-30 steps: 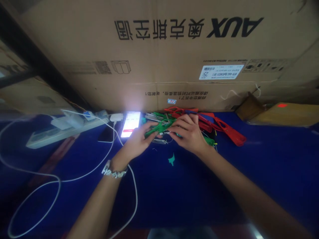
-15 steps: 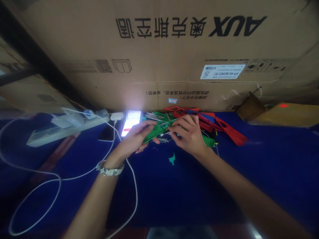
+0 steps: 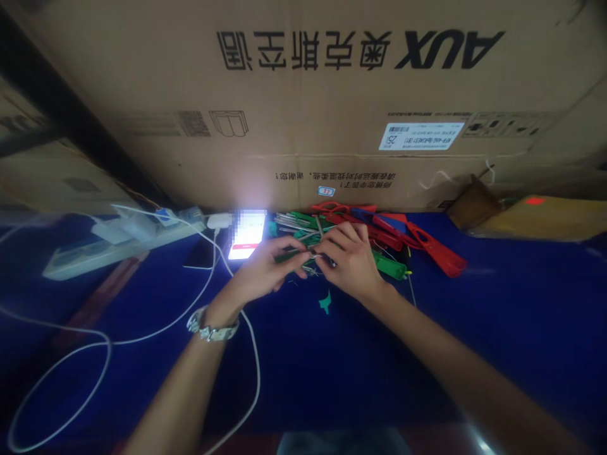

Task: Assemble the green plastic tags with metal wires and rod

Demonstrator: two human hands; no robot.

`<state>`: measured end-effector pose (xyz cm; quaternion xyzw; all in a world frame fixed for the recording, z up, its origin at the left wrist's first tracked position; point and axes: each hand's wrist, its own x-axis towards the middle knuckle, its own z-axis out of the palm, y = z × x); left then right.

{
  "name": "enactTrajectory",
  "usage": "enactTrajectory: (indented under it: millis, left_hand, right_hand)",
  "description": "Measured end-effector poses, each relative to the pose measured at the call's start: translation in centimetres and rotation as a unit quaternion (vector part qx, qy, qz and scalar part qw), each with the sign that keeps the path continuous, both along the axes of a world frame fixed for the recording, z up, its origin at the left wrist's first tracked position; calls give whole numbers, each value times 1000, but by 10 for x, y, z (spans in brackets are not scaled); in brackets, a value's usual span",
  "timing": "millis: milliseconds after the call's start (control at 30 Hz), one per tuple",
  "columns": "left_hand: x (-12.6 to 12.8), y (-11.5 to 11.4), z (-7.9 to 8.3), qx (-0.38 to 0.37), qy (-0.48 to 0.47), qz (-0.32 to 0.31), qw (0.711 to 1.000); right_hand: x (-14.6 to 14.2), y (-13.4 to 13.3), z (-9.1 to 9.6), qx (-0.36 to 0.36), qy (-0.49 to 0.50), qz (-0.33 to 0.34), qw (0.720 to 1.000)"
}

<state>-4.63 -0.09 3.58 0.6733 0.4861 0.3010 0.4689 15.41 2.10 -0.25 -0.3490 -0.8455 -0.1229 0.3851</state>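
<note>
My left hand (image 3: pixel 265 268) is closed around a green plastic piece (image 3: pixel 284 256), which is mostly covered by the fingers. Its thumb tip meets the fingertips of my right hand (image 3: pixel 348 259). That hand is pinched over a small thing too fine to make out. Behind the fingers lie several thin metal rods (image 3: pixel 294 221) and more green parts. Beside the right hand is another green plastic part (image 3: pixel 391 266), and red plastic pieces (image 3: pixel 434 249) spread out past it. A torn green scrap (image 3: pixel 325 302) rests on the blue cloth in front of the hands.
A lit phone (image 3: pixel 247 235) stands left of the parts. A white power strip (image 3: pixel 123 243) and a looping white cable (image 3: pixel 253 354) occupy the left side. Large cardboard boxes (image 3: pixel 303 139) wall off the back. To the right lies a yellowish package (image 3: pixel 545 220).
The green piece, plainly visible in the left hand before, is now turned and largely hidden. My left thumb has stretched toward the right fingertips, and the hands are closer together.
</note>
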Motion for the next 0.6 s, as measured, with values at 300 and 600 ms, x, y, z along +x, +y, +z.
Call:
enactTrajectory:
  millis: [300, 600]
  left_hand:
    - [-3, 6, -15, 141, 28, 39, 989]
    - [-11, 4, -9, 95, -34, -12, 995]
  right_hand:
    - [3, -4, 5, -191, 104, 34, 975]
    - [14, 3, 14, -92, 76, 110, 987]
